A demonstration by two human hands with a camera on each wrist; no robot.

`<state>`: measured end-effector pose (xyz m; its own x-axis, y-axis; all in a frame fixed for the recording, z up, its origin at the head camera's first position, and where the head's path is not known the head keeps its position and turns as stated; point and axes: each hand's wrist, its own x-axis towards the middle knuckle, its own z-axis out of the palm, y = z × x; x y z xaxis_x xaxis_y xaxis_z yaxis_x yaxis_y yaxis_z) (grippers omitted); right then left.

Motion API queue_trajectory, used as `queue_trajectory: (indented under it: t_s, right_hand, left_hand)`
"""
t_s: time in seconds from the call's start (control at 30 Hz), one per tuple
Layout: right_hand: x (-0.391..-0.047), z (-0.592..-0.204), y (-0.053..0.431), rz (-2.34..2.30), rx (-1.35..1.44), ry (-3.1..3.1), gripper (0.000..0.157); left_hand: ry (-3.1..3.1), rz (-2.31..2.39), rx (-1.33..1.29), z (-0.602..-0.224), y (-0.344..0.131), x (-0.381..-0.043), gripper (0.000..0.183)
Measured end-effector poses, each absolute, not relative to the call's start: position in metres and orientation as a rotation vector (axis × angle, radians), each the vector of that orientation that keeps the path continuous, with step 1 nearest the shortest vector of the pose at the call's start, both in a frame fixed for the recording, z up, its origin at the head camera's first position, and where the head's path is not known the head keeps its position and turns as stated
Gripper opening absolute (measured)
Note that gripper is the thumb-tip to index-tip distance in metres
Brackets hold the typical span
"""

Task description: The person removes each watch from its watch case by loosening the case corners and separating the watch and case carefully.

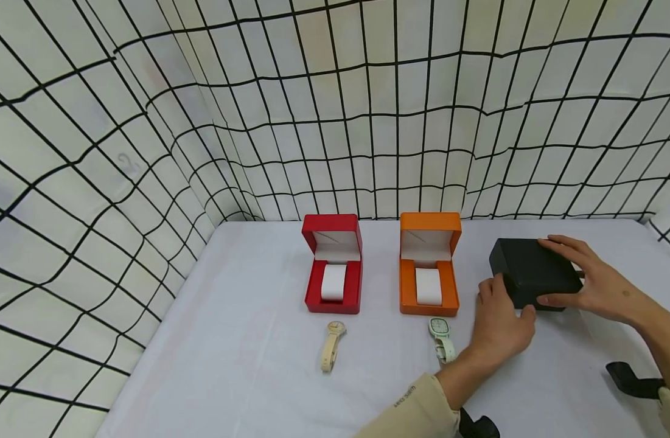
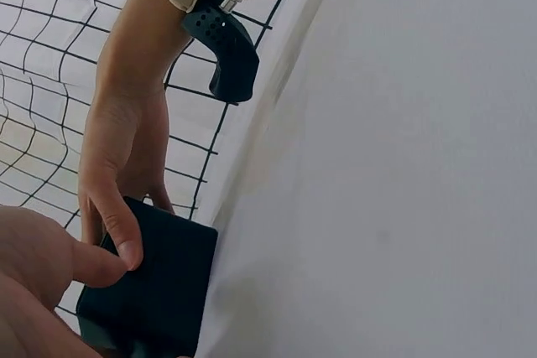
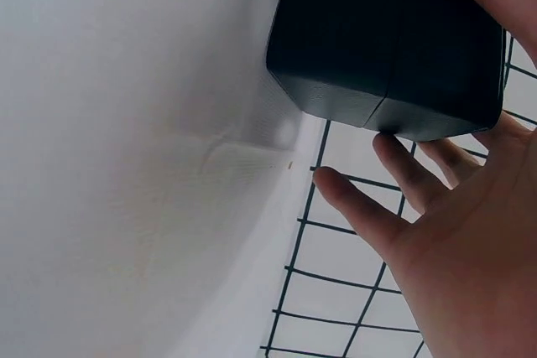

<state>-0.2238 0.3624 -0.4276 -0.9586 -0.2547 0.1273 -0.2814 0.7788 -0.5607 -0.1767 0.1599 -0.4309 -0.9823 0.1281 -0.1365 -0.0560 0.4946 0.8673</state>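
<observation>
A black box (image 1: 534,271) with its lid closed is at the right side of the table, tilted a little, between both hands. My left hand (image 1: 501,319) grips its near left side, fingers on the left face and thumb toward the front. On the right end, my right hand (image 1: 592,280) holds it with thumb in front and fingers over the top and back. The right wrist view shows a seam along the box (image 3: 377,48). In the left wrist view the box (image 2: 164,282) partly hides the fingers behind it.
Left of the black box stand an open orange box (image 1: 406,292) and an open red box (image 1: 314,292), each with a white cushion. A beige watch (image 1: 330,350) lies before the red one, a pale green watch (image 1: 441,337) before the orange. Black-lined netting (image 1: 340,121) surrounds the white table (image 1: 247,340).
</observation>
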Motion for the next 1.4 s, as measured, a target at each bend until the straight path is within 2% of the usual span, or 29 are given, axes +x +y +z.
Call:
queue_trajectory:
  t_s: [0.37,0.87,1.4]
  right_hand:
    - [-0.223,-0.430,0.367,0.940,0.433,-2.907,0.108]
    - [-0.224,-0.430,0.367,0.982,0.469,-2.933,0.105]
    - [-0.228,-0.423,0.367,0.900,0.401,-2.986,0.103]
  left_hand:
    - [2.571,1.590,0.006,-0.434,0.169,-0.178,0.065]
    - [2.800,1.530,0.075,-0.446,0.168,-0.184,0.073]
    - [2.880,1.586,0.113,-0.451,0.161,-0.186,0.068]
